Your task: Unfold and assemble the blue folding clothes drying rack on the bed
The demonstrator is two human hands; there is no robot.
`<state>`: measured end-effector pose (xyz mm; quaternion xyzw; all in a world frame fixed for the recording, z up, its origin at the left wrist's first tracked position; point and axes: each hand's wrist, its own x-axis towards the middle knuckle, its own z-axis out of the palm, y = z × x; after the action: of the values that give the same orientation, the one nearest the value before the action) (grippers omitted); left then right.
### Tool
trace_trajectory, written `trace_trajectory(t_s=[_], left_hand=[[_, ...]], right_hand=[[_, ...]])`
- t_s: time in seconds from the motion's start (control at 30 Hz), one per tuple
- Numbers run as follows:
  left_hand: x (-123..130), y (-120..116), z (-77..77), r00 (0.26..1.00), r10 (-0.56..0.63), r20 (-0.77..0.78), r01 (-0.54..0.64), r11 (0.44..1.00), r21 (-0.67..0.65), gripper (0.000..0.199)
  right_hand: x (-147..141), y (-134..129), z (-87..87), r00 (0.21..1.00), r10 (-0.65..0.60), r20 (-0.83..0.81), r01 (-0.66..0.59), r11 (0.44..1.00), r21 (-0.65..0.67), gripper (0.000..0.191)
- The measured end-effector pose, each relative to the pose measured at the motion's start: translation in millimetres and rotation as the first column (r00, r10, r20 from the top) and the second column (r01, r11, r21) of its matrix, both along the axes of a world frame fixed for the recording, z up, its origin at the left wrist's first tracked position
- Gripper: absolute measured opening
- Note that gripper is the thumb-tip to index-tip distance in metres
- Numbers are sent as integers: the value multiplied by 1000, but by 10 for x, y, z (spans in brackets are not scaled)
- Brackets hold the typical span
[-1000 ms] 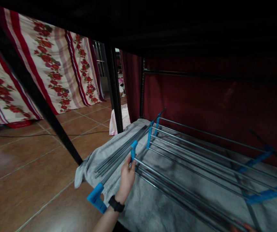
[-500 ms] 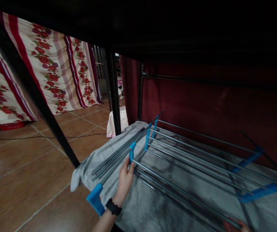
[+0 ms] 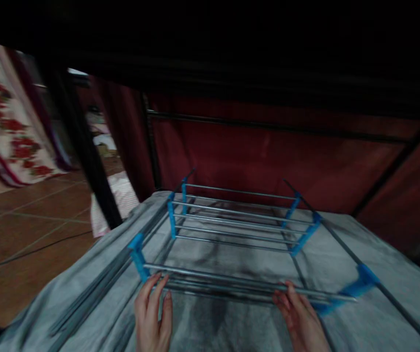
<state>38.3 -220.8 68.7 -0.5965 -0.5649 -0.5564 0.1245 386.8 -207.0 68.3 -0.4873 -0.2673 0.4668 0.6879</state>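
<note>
A partly assembled rack with grey metal tubes and blue plastic brackets lies on a grey blanket (image 3: 239, 322). My left hand (image 3: 153, 313) is at the left end of the near tubes, just below a blue bracket (image 3: 139, 256), with its fingers apart. My right hand (image 3: 299, 315) has its fingers curled on a metal tube (image 3: 224, 279) toward its right end. That tube's right tip lies over another blue bracket (image 3: 352, 291), which is blurred. Farther back, several crosswise tubes (image 3: 232, 221) join two sets of blue brackets.
Loose tubes (image 3: 92, 288) lie along the left side of the blanket. A black metal frame with a post (image 3: 85, 142) encloses the space, under a dark low surface. Dark red cloth (image 3: 224, 151) hangs behind. Brown tiled floor (image 3: 30, 234) with a black cable extends at left.
The view has swung right, bringing the rack's right side into sight. My left hand has loosened from the near left bracket. My right hand, formerly at the lower edge, now shows on the tube.
</note>
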Motion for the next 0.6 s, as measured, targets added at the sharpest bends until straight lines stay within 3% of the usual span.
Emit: trace_trajectory(t_s=[0.1,0.23,0.4,0.5,0.6], left_hand=[[321,102,156,942,-255,-220,258,966,-16,44],[941,277,435,796,-506,-333,475,862,-174,39],[1663,465,728,660,-676,-327,540,730,-419,35],[2069,552,899,555,-788,-267,552,589,-590,41],[2508,579,957,490,-848,-204,524,473,-708,46]], right_hand=[[-145,-32,160,978,-52,-202,41,998,-55,24],[-221,-56,310,967,-28,-252,27,1000,-5,13],[-240,-43,331,963,5,-271,17,997,78,13],[-242,13,246,970,-18,-242,44,994,104,24],[-239,37,137,988,-55,-144,71,992,106,45]])
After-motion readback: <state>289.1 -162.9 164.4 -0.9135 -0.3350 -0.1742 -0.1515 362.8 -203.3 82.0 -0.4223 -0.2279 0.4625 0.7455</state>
